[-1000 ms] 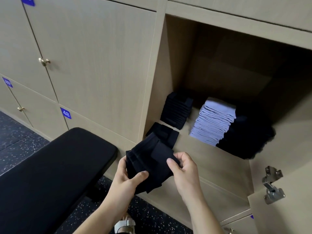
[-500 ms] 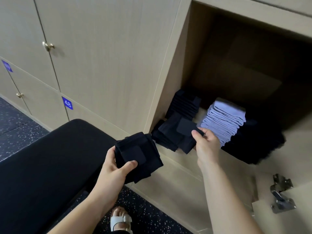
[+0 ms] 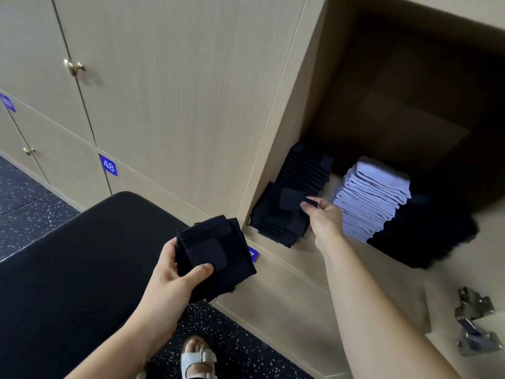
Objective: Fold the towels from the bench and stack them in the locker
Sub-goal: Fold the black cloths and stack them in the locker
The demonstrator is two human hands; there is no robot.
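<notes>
Towels are what I see from my far-off seat. One folded black towel [image 3: 216,255] is in the left hand [image 3: 175,283]. The thumb lies on top of it and the fingers wrap round its edge, so the hand grips it. The towel is up in the air, over the end of the black bench [image 3: 68,269], just in front of the open locker [image 3: 308,99].

The right hand [image 3: 323,217] reaches into the locker. Its fingertips pinch the edge of the top towel [image 3: 289,198] on the front black stack [image 3: 276,222]. That stack sits in the front left corner of the locker, close to the side wall. Right behind it, touching it, is a back black stack [image 3: 303,170]. To the right I see a tall stack of light purple towels [image 3: 371,201], just beside the right hand. Past that is a big dark pile [image 3: 426,236]. I cannot tell how it is folded.

A metal hinge [image 3: 475,324] shows at the lower right. A blue tag [image 3: 108,166] on a closed door says 48. A gold knob [image 3: 73,67] is higher up. A foot in a white sandal [image 3: 198,359] stands on the speckled floor [image 3: 24,203].
</notes>
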